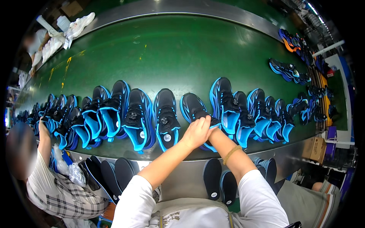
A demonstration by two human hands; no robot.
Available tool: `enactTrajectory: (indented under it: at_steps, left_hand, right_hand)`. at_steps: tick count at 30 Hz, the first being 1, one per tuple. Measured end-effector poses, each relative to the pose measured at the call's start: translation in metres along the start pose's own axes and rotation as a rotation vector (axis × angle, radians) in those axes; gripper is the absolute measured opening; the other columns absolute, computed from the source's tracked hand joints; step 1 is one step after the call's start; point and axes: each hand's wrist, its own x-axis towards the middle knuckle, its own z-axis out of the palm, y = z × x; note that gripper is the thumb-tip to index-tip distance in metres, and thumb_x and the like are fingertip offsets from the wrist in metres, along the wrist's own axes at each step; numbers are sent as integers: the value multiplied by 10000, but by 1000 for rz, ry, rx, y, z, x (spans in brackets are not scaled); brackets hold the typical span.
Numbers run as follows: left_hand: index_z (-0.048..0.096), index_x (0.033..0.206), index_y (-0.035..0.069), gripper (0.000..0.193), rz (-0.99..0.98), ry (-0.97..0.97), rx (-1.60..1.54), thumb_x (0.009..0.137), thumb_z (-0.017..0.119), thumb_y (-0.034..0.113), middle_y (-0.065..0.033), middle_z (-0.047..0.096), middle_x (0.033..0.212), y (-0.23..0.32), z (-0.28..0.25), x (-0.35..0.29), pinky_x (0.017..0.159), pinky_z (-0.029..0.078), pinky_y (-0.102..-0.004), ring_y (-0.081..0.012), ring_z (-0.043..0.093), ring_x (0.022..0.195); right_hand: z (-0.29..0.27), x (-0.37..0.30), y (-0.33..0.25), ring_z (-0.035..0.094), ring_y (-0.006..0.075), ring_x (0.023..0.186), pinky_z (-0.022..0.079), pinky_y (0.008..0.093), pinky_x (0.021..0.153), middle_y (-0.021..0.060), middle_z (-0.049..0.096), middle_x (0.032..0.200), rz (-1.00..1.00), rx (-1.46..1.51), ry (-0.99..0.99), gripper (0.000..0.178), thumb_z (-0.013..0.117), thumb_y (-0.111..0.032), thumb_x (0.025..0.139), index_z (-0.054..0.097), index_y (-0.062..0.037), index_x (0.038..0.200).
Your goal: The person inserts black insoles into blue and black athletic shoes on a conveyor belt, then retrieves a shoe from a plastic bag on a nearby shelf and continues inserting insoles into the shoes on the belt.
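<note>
In the head view, a black-and-blue shoe (192, 104) stands on the green worktop (171, 49), toe pointing away, in a row of similar shoes (164, 103). The left hand (197, 132) bends at its opening, overlapping the mostly hidden right hand (214, 133); what either grips cannot be told.

At the frame's centre, the left hand (197, 133) is lying over the opening of a black-and-blue shoe (191, 103); the right hand (214, 134), mostly hidden behind it, is reaching to the same shoe. Similar shoes (137, 99) are lining the green surface (171, 57) to both sides. Dark insoles (211, 176) are showing below; white shoes (81, 24) are lying at upper left.
</note>
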Motion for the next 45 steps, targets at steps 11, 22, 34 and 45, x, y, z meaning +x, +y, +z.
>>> enactTrajectory:
  at_steps: [11, 22, 34, 45]
  left_hand:
    - [473, 1021, -57, 403, -89, 40, 122, 759, 630, 206, -152, 510, 748, -9, -6, 6, 555, 450, -335, -297, 540, 644]
    - [461, 979, 23, 298, -191, -42, 51, 726, 579, 127, -151, 495, 904, -15, -26, 32, 638, 439, -395, -318, 535, 781]
    - [503, 795, 100, 155, 265, -348, 633, 660, 540, 166, -28, 442, 761, 0, -46, 17, 538, 385, -276, -175, 483, 662]
    - [510, 626, 56, 135, -659, -74, -1097, 754, 482, 90, -62, 580, 801, 15, -104, 87, 463, 287, -183, -37, 330, 485]
  right_hand:
    - [-15, -14, -2, 495, 328, 1060, 310, 397, 976, 250, 553, 1031, -139, -129, -21, 422, 442, -212, 784, 500, 62, 1100]
    - [-29, -97, -18, 511, 284, 1012, 184, 408, 1046, 192, 581, 944, -172, 24, 220, 458, 486, -284, 750, 509, 100, 998]
    - [34, -178, -28, 508, 288, 927, 379, 387, 823, 134, 509, 1094, -10, 185, 745, 440, 615, -98, 732, 488, -40, 1149]
    - [93, -295, -65, 493, 327, 956, 416, 407, 787, 189, 439, 1124, 571, 203, 151, 625, 667, -411, 673, 451, -5, 1097]
